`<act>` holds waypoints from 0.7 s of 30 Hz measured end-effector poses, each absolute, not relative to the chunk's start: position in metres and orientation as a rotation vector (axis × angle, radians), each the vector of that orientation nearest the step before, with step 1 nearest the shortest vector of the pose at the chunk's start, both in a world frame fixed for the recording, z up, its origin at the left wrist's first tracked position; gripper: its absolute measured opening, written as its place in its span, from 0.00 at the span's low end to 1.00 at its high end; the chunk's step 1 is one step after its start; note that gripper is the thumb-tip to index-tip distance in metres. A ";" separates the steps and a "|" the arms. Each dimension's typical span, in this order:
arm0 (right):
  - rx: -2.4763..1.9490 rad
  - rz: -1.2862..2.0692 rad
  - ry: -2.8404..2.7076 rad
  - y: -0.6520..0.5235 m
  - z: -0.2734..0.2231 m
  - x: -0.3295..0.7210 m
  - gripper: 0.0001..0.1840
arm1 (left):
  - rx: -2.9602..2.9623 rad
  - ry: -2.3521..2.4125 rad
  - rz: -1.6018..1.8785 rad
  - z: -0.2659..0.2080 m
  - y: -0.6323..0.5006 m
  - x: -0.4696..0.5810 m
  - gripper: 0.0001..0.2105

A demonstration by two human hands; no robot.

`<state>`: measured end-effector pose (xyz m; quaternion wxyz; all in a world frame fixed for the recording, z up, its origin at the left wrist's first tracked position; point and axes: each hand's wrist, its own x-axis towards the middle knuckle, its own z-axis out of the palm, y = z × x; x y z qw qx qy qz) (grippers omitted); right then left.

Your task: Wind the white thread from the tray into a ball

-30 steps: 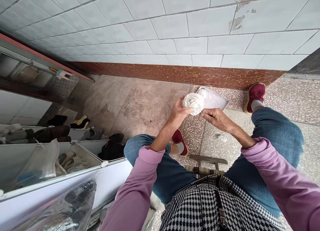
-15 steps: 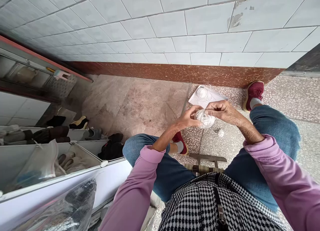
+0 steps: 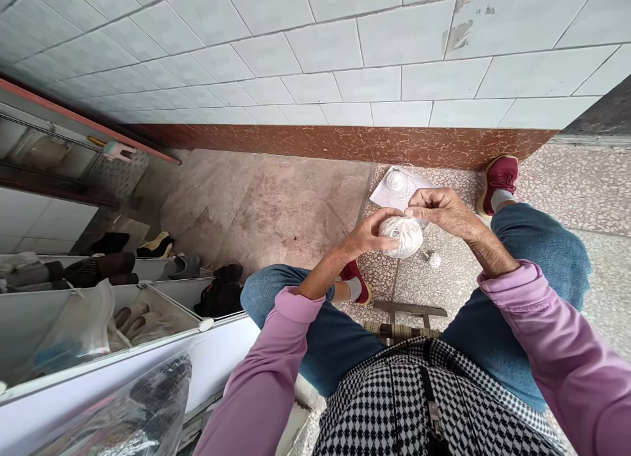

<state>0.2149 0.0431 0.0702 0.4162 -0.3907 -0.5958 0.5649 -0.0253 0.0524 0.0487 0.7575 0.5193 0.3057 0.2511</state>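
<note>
While left hand (image 3: 367,235) is cupping white yarn ball (image 3: 405,238) | right hand (image 3: 447,211) is pinching by its far edge, on what unclear | loose cupping is probably serving best

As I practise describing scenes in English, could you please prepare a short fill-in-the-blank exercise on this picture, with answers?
1. The hand cupping the ball of white string is the person's ____ one.
2. The shallow tray under the other string bundle is ____ in colour.
3. The jeans are ____.
4. The checked garment is patterned in white and ____.

Missing words: left; white; blue; black.
</note>
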 end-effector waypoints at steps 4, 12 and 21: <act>-0.966 1.405 -1.434 0.046 0.063 0.207 0.27 | 0.976 0.611 0.589 0.058 0.049 -0.028 0.36; -1.132 1.159 -1.718 0.035 0.050 0.189 0.28 | 0.802 0.785 0.920 0.064 0.062 -0.026 0.33; -0.916 1.561 -1.773 0.025 0.076 0.195 0.27 | 1.295 1.007 0.916 0.040 0.076 -0.037 0.40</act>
